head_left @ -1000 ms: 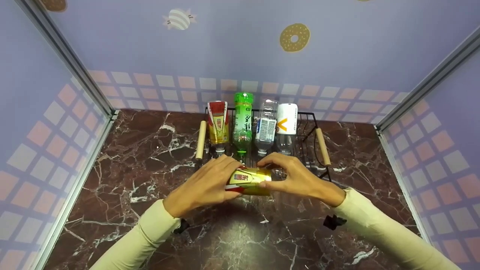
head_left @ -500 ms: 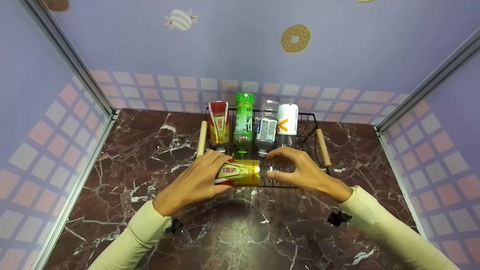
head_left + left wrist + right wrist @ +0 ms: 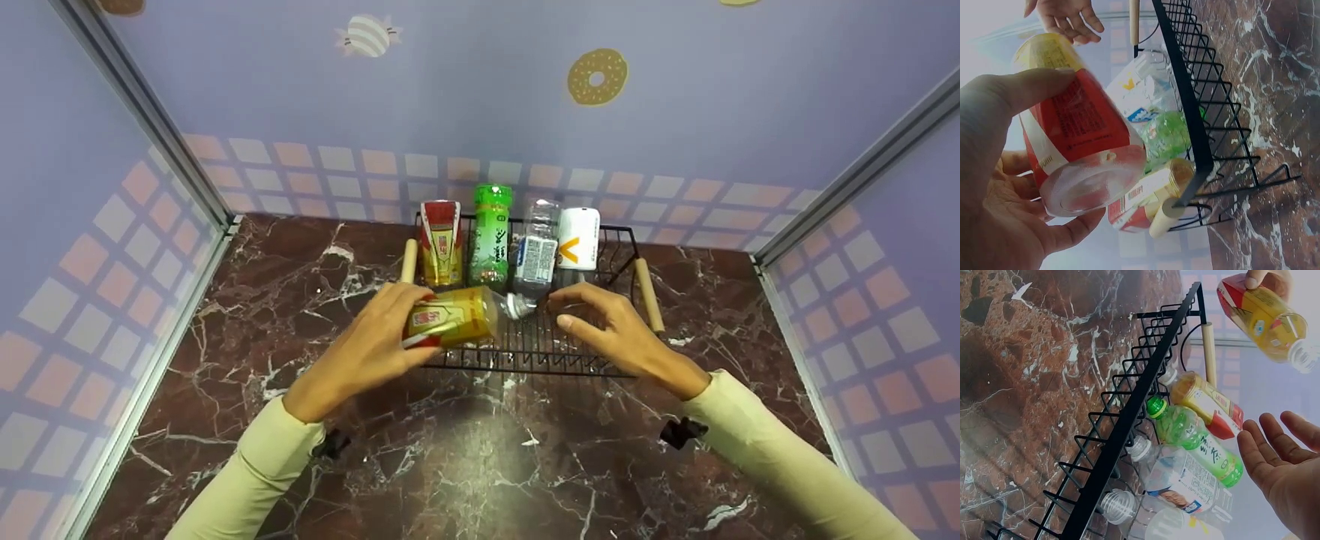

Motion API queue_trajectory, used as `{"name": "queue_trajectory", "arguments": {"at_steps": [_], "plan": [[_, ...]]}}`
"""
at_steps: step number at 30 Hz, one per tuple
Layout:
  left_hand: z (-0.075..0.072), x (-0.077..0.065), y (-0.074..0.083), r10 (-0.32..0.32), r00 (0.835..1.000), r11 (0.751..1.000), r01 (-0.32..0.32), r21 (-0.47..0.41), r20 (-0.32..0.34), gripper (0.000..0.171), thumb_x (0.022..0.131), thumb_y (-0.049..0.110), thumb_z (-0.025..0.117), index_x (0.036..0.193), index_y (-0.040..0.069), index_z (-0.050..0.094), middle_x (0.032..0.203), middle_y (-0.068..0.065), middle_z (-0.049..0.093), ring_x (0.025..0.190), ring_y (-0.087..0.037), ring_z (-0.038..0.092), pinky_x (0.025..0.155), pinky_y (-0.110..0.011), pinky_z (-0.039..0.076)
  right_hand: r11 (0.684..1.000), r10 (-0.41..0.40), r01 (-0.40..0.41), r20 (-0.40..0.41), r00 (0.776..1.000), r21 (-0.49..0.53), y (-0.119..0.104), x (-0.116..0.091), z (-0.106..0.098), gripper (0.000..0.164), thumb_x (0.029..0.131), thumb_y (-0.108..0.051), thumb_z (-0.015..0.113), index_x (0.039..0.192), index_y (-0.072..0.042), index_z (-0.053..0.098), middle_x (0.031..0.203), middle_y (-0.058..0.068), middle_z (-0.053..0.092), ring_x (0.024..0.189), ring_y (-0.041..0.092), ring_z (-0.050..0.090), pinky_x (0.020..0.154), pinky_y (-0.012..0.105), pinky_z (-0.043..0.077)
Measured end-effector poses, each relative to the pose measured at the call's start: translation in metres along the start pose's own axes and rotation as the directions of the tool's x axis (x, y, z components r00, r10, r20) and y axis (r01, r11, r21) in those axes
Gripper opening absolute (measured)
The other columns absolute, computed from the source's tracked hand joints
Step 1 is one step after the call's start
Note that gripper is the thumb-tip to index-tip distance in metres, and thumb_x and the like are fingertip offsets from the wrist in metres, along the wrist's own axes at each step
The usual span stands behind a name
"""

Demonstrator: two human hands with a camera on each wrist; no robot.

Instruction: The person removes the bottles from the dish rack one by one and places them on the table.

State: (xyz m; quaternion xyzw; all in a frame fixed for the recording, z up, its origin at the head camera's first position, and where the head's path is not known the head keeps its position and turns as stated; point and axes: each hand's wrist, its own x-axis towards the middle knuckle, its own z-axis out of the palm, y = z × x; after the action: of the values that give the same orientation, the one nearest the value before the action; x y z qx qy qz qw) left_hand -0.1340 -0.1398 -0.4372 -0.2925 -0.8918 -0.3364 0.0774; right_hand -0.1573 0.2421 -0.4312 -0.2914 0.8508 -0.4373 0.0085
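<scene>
My left hand [image 3: 367, 337] grips a plastic drink bottle [image 3: 454, 319] with a red and yellow label, holding it on its side above the basket. Its clear, uncapped-looking neck points right; in the left wrist view the base faces the camera. To the right of that neck is my right hand [image 3: 619, 337], apart from the bottle, fingers spread and holding nothing. Below both hands stands a black wire basket [image 3: 1114, 441]. Inside lie a second red and yellow bottle [image 3: 442, 244], a green bottle [image 3: 492, 232], a clear bottle [image 3: 535, 259] with a blue and white label, and a white-labelled bottle [image 3: 579, 238].
Wooden handles sit on the basket's left [image 3: 409, 261] and right [image 3: 649, 295] ends. Dark red marbled tabletop [image 3: 480, 465] spreads around it. A purple back wall [image 3: 465, 90] rises close behind the basket, with side walls left and right.
The left hand has carried the bottle left and farther forward, over the basket. The right hand, at the bottle's neck end a second ago, has come away to the right and opened.
</scene>
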Motion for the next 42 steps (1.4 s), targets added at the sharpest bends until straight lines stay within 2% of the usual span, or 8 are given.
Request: {"name": "queue_trajectory", "arguments": {"at_steps": [5,7,14,19,25,29,35,42], "plan": [[-0.004,-0.001,-0.009,-0.061,0.996,0.998,0.059,-0.033,-0.062,0.074,0.083,0.011,0.096,0.145,-0.004,0.058,0.138,-0.020,0.062,0.122,-0.034,0.059,0.108,-0.053,0.058,0.999,0.018,-0.018,-0.003,1.000,0.031,0.004,0.001,0.000,0.039,0.107,-0.024,0.065,0.138,0.000,0.071,0.134,0.011,0.075,0.098,0.022,0.075,0.086,0.042,0.066],[-0.006,-0.002,-0.011,-0.087,0.992,0.995,0.083,-0.051,-0.086,0.078,0.083,0.010,0.096,0.148,-0.006,0.056,0.141,-0.022,0.061,0.125,-0.036,0.058,0.111,-0.056,0.056,0.999,0.024,-0.024,-0.002,1.000,0.037,0.004,0.001,0.000,0.038,0.108,-0.024,0.065,0.137,0.000,0.071,0.134,0.011,0.075,0.095,0.022,0.075,0.081,0.039,0.066],[-0.012,-0.006,-0.022,-0.186,0.971,0.980,0.172,-0.098,-0.148,0.086,0.085,0.008,0.094,0.156,-0.009,0.050,0.146,-0.025,0.057,0.129,-0.038,0.055,0.113,-0.060,0.053,0.998,0.049,-0.049,-0.004,0.999,0.047,0.009,0.001,0.000,0.038,0.108,-0.023,0.066,0.138,-0.001,0.070,0.136,0.013,0.074,0.110,0.025,0.074,0.090,0.045,0.066],[-0.014,-0.008,-0.033,-0.275,0.944,0.955,0.247,-0.162,-0.185,0.079,0.085,0.009,0.094,0.152,-0.004,0.055,0.145,-0.022,0.056,0.126,-0.037,0.055,0.111,-0.059,0.051,0.997,0.061,-0.061,-0.002,0.998,0.038,0.011,0.001,-0.001,0.039,0.108,-0.026,0.066,0.138,-0.003,0.070,0.138,0.012,0.073,0.112,0.026,0.074,0.092,0.045,0.065],[-0.012,-0.009,-0.050,-0.327,0.912,0.930,0.265,-0.253,-0.249,0.077,0.086,0.011,0.095,0.151,-0.003,0.056,0.143,-0.021,0.058,0.125,-0.039,0.058,0.109,-0.061,0.051,0.996,0.077,-0.077,-0.008,0.997,0.047,0.016,0.001,-0.002,0.037,0.108,-0.024,0.068,0.138,-0.003,0.071,0.137,0.013,0.073,0.109,0.032,0.075,0.090,0.045,0.066],[-0.009,-0.011,-0.063,-0.367,0.881,0.918,0.291,-0.270,-0.298,0.077,0.086,0.012,0.095,0.150,-0.005,0.056,0.144,-0.023,0.059,0.127,-0.041,0.058,0.112,-0.062,0.049,0.996,0.078,-0.078,-0.020,0.997,0.033,0.019,0.001,-0.001,0.037,0.108,-0.023,0.067,0.138,-0.003,0.071,0.137,0.013,0.073,0.117,0.034,0.073,0.100,0.050,0.062],[-0.003,-0.015,-0.077,-0.416,0.834,0.902,0.329,-0.280,-0.363,0.076,0.087,0.014,0.095,0.149,-0.006,0.057,0.139,-0.025,0.063,0.123,-0.042,0.061,0.110,-0.059,0.049,0.994,0.100,-0.098,-0.027,0.995,0.042,0.022,0.001,-0.001,0.036,0.108,-0.023,0.068,0.138,-0.002,0.071,0.136,0.012,0.074,0.118,0.034,0.073,0.101,0.049,0.062],[0.004,-0.018,-0.088,-0.465,0.797,0.877,0.354,-0.326,-0.386,0.076,0.087,0.012,0.094,0.149,-0.008,0.054,0.139,-0.028,0.063,0.126,-0.044,0.061,0.113,-0.061,0.049,0.991,0.120,-0.117,-0.044,0.992,0.065,0.027,0.000,-0.001,0.034,0.108,-0.022,0.071,0.137,-0.004,0.072,0.135,0.011,0.074,0.119,0.032,0.073,0.103,0.046,0.062]]}}
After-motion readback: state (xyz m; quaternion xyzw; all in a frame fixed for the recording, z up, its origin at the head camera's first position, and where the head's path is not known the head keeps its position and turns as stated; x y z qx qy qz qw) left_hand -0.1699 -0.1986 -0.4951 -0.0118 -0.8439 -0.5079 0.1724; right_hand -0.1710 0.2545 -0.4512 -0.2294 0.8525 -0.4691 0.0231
